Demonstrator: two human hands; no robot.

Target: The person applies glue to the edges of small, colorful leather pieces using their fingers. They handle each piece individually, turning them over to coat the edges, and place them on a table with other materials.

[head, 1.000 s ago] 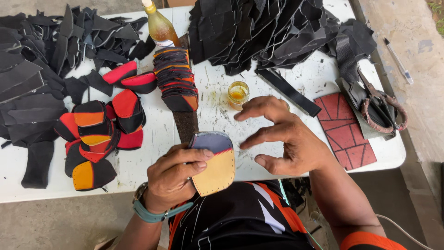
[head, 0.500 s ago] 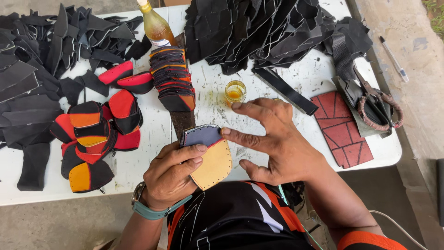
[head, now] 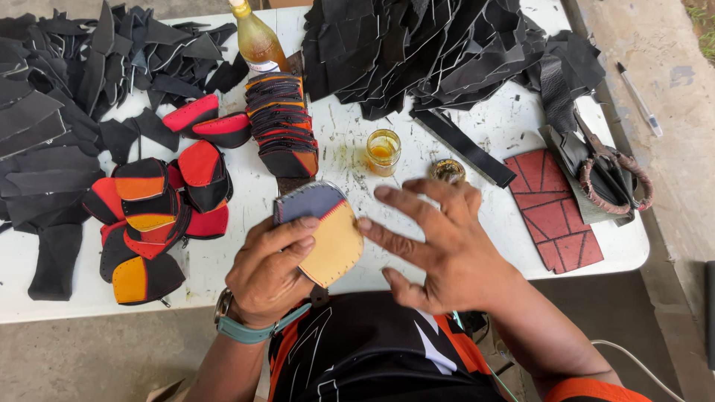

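Above the near edge of the white table [head: 477, 149], just over the lap: left hand [head: 272, 272] pinches a small leather piece [head: 328, 231], thumb and fingers closed on its left side. The piece is rounded, with a grey-blue upper part and a tan lower part, and stitch holes along the tan rim. The right hand [head: 439, 246] is spread, fingers apart; its fingertips reach the tan right edge, and I cannot tell whether they actually touch.

Handling, judged: the piece looks light, thin and pliable, holding its shape but bendable; not fragile, not slippery. Best held at the edge, as the left hand does, keeping the stitched rim free.

Containers and markings: a bottle [head: 257, 41] of amber liquid stands at the far edge, pale cap, with a paper label low on its body, too small to read. A small glass jar [head: 383, 151] of yellow fluid stands mid-table, unlabelled; its round lid [head: 447, 171] lies just beside it. A dark red panel [head: 555, 212] with scored lines lies at right. Scissors [head: 614, 175] lie near the right edge. Black scraps [head: 432, 45] are heaped along the far side; red and orange pieces [head: 153, 216] sit at left.
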